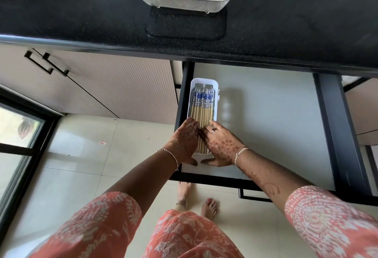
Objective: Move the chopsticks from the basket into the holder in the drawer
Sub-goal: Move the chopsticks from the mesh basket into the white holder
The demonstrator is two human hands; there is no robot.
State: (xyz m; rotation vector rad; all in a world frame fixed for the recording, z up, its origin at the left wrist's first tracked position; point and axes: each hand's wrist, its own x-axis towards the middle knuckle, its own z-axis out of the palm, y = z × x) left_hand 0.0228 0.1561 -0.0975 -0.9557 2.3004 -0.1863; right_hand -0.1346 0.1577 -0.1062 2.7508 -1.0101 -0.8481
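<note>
Pressing with straight fingers, the left hand (187, 141) and right hand (221, 145) cover the near ends of the chopsticks (201, 110) — these lie in the white holder (204, 81) at the left of the drawer (266, 124); the mesh basket (184, 4) stands on the counter (81, 12).

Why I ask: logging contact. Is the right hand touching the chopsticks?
Touching. Head view: the right hand lays fingers across the chopsticks in the holder, no gap.

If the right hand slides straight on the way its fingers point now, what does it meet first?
Most likely the left hand. The right hand lies on the chopsticks in the holder, its fingers pointing across them to the left, where the left hand's fingers lie. Whether they touch is unclear.
</note>
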